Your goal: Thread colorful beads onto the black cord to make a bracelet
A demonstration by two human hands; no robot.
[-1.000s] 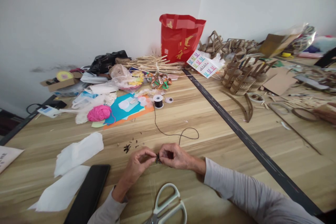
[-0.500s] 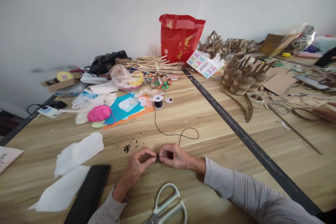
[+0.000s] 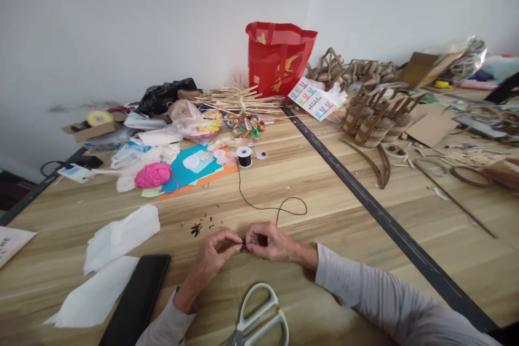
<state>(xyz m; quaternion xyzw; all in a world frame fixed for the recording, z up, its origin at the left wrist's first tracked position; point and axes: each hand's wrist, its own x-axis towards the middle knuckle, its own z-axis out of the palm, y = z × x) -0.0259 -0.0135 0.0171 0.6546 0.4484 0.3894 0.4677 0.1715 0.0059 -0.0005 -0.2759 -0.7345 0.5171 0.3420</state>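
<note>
My left hand [image 3: 213, 255] and my right hand [image 3: 271, 241] meet fingertip to fingertip over the wooden table [image 3: 324, 200], both pinching a small dark knotted piece [image 3: 244, 246] of black cord. The black cord [image 3: 267, 205] loops away across the table to a small spool [image 3: 244, 156] farther back. Tiny dark cord scraps [image 3: 198, 226] lie just left of my hands. White-handled scissors [image 3: 255, 320] rest on the table right below my hands.
A black phone [image 3: 137, 298] and white tissue sheets [image 3: 117, 238] lie at the near left. Pink yarn [image 3: 153, 174], coloured paper, a red bag [image 3: 278, 57], bamboo sticks and woven cardboard baskets [image 3: 371, 119] crowd the back. Another person's hand [image 3: 505, 175] shows at the right edge.
</note>
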